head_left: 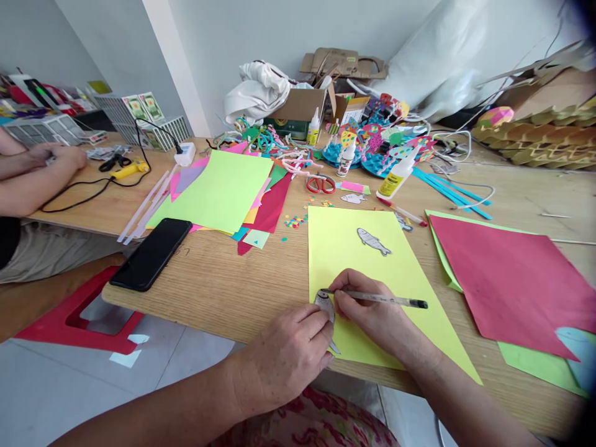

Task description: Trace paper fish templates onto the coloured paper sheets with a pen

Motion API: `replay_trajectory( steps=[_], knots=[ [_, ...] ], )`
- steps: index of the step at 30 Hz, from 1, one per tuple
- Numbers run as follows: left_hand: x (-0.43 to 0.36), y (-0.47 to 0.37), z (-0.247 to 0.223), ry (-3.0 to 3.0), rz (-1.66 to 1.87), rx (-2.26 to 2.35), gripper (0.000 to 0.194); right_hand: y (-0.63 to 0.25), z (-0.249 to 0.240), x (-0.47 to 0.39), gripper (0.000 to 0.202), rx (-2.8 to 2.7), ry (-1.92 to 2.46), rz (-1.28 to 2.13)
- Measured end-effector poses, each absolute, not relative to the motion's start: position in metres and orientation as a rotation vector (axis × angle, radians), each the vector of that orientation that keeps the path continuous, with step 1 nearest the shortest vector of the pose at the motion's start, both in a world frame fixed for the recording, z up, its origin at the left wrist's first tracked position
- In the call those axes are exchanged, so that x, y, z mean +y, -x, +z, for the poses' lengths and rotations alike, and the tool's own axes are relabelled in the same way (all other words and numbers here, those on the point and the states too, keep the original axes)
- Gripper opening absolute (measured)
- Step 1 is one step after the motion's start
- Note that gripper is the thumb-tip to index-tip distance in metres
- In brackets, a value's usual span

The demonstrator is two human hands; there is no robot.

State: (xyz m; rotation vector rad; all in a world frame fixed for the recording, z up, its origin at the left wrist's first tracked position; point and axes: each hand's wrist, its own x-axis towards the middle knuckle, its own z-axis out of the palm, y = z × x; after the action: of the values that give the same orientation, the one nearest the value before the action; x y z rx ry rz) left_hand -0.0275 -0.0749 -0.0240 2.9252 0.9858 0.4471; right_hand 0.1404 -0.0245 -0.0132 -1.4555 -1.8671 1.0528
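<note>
On a yellow sheet of paper (386, 285) at the table's front edge lie two grey paper fish cutouts. My left hand (291, 347), its fingers pressed together, pins down the nearer fish cutout (325, 300) at the sheet's left edge and covers much of its body. A clear pen with a black end (388, 299) is in the closed grip of my right hand (365, 310). Its tip is at the nearer fish's head. The other fish cutout (374, 242), with scales drawn on it, rests higher up the sheet, apart from both hands.
Left are a black phone (151, 254) and a stack of coloured paper (218, 192). Red scissors (320, 184), a glue bottle (397, 177) and a white paper fish (352, 198) lie beyond the sheet. Red paper (516, 279) is at right. Another person's hands (60, 155) are far left.
</note>
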Motion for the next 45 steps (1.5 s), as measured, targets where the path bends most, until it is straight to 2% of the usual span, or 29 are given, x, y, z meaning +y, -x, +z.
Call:
replay_trajectory(
  steps=[8, 18, 26, 45],
  knots=[
    [-0.074, 0.025, -0.021, -2.911, 0.394, 1.01, 0.006, -0.142, -0.013, -0.025, 0.009, -1.84, 1.46, 1.057],
    [-0.066, 0.023, -0.01, -2.967, 0.269, 0.958, 0.013, -0.142, -0.011, -0.026, 0.008, -1.862, 1.473, 1.054],
    [-0.068, 0.022, -0.018, -3.059, 0.313, 0.972, 0.02, -0.143, -0.011, -0.026, 0.008, -1.845, 1.451, 1.05],
    [-0.067, 0.02, -0.022, -3.017, 0.354, 1.042, 0.014, -0.143, -0.011, -0.025, 0.007, -1.849, 1.444, 1.024]
  ],
)
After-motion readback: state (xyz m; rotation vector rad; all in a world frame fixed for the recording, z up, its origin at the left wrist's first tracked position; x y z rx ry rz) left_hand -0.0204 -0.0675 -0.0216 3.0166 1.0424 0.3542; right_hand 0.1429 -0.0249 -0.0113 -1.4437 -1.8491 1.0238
